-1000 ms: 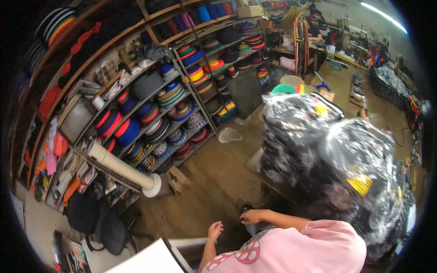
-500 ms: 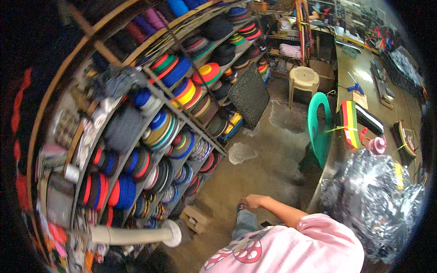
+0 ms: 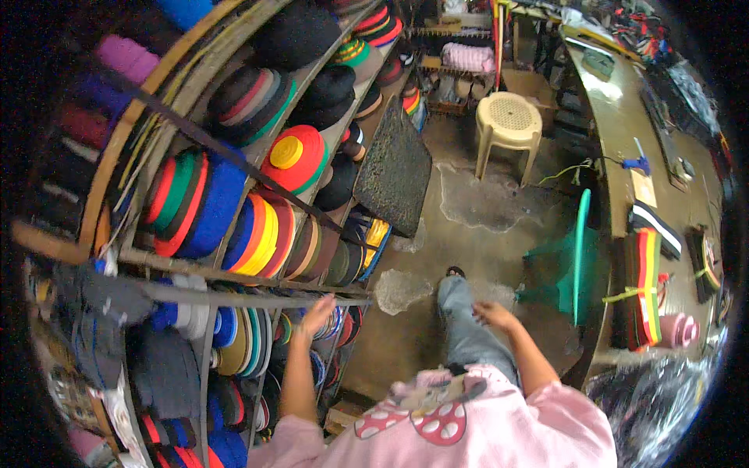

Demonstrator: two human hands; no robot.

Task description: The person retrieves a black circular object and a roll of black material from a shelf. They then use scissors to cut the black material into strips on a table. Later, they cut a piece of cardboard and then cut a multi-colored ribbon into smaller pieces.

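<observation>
My left hand (image 3: 315, 317) is raised beside the lower shelf rack, its fingers stretched out and holding nothing. Behind it are coiled rolls of coloured webbing (image 3: 248, 343) on the shelves. At the front of my right thigh hangs my right hand (image 3: 495, 315), loosely bent with its fingers apart and nothing visible in it. My jeans leg (image 3: 466, 324) is stretched forward over the floor. To the right of that hand stands a green plastic chair (image 3: 581, 257), apart from it.
A beige plastic stool (image 3: 509, 121) stands ahead on the patched floor (image 3: 488, 199). A dark textured board (image 3: 394, 168) leans against the left shelves. Along the right runs a worktable (image 3: 608, 125) bearing striped strap bundles (image 3: 646, 285), a blue glue gun (image 3: 638, 164) and plastic-wrapped goods (image 3: 655, 405).
I have moved forward, so the stool and upper shelves appear nearer. My left arm has come into view by the rack. My right hand now shows farther right, in front of my leg.
</observation>
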